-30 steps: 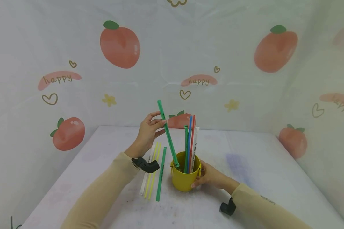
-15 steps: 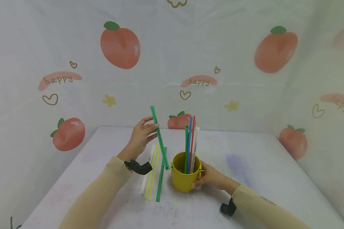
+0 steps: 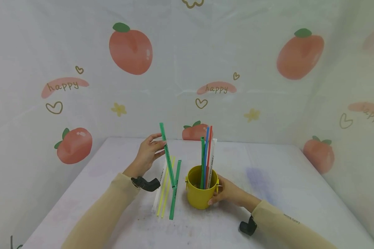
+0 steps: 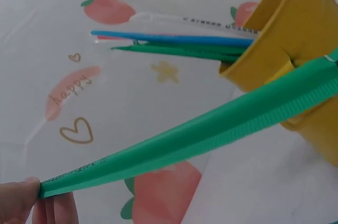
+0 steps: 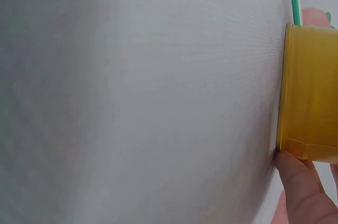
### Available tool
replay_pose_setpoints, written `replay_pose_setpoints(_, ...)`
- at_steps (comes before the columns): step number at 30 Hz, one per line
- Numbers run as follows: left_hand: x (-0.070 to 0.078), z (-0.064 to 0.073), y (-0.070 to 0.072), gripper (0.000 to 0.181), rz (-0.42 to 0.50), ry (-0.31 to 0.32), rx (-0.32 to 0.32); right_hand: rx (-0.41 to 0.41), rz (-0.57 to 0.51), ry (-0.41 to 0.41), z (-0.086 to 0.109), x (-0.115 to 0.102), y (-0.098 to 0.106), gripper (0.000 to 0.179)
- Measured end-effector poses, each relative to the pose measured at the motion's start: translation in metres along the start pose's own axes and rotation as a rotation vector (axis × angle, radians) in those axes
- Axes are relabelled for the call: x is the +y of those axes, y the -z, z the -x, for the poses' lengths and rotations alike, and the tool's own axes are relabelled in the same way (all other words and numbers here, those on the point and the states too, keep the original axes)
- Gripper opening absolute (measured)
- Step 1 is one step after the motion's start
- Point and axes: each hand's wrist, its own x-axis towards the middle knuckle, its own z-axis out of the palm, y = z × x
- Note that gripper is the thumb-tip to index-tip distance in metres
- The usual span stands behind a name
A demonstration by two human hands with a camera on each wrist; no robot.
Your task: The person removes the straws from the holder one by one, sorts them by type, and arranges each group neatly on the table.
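Note:
Between thumb and fingers, my left hand [image 3: 147,153] pinches a green wrapped straw [image 3: 168,154] near its upper part. The straw slants down to the right in the head view, its lower end overlapping another green wrapped straw [image 3: 174,204] on the table. In the left wrist view the held straw [image 4: 185,129] crosses in front of a small yellow bucket [image 3: 197,199]. My right hand [image 3: 229,191] grips that bucket's right side, thumb low on its wall. Inside stand a green straw [image 3: 202,155], a blue one [image 3: 206,148], a red one [image 3: 210,145] and a white one [image 3: 213,155].
Left of the bucket, a white wrapped straw [image 3: 157,199] and two thin yellow straws [image 3: 163,204] lie roughly side by side on the white table [image 3: 230,230]. A curtain [image 3: 174,62] printed with fruit hangs behind the table's far edge.
My left hand has moved left and down, drawing the green straw's lower end from over the bucket to above the straws on the table. The right hand and bucket have stayed put.

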Motion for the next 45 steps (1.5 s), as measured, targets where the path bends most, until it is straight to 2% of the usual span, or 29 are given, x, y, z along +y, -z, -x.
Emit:
replay_pose_setpoints(7,-0.01,-0.002,0.011,0.048,-0.064,0.032,-0.03,-0.01,-0.015,-0.005,0.0,0.001,0.0,0.101)
replay_pose_setpoints(19,-0.022,-0.006,0.03,0.052,-0.231,0.108,-0.102,-0.009,-0.009,0.004,-0.001,0.001,-0.001,0.101)
replay_pose_setpoints(26,-0.036,-0.01,0.038,0.049,-0.292,0.173,-0.098,-0.017,-0.02,0.021,0.0,0.0,-0.001,0.102)
replay_pose_setpoints(36,-0.05,-0.012,0.043,0.048,-0.324,0.239,-0.079,-0.014,-0.015,0.011,0.001,-0.001,0.0,0.102)
replay_pose_setpoints(45,-0.056,-0.013,0.046,0.051,-0.346,0.26,-0.066,-0.014,-0.021,0.014,0.001,0.0,0.0,0.1)
